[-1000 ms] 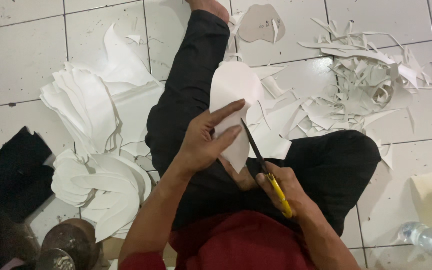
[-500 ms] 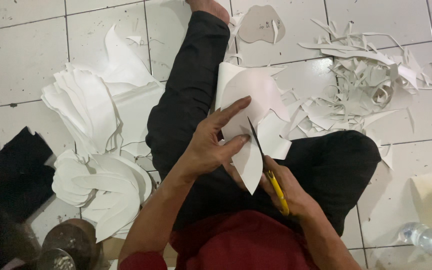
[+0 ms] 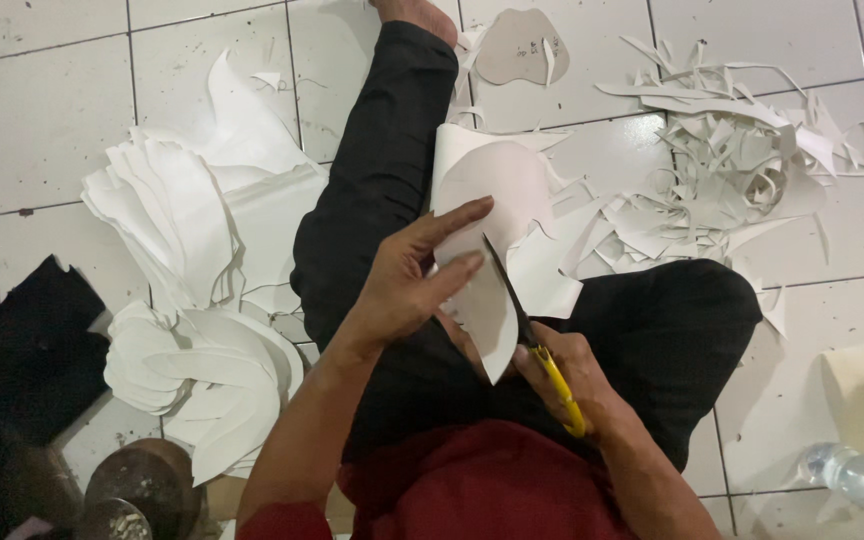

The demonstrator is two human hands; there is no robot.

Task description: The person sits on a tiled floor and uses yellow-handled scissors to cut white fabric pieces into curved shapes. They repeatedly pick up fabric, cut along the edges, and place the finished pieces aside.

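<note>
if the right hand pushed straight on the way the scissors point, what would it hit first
The right hand holds scissors that point up and left into the white sheet; that comes first, probably with the left hand's fingers right behind, though depth is unclear.

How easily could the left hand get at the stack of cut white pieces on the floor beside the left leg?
Probably yes, once freed: the left hand now grips the white sheet being cut, but the stack of cut white pieces lies uncovered on that side, with nothing between.

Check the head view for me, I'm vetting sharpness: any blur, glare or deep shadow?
Head view: even, soft lighting, no glare on the white sheet; scissors and both hands sharp; plastic bottle at the corner softer; dark cloth loses detail.
</note>
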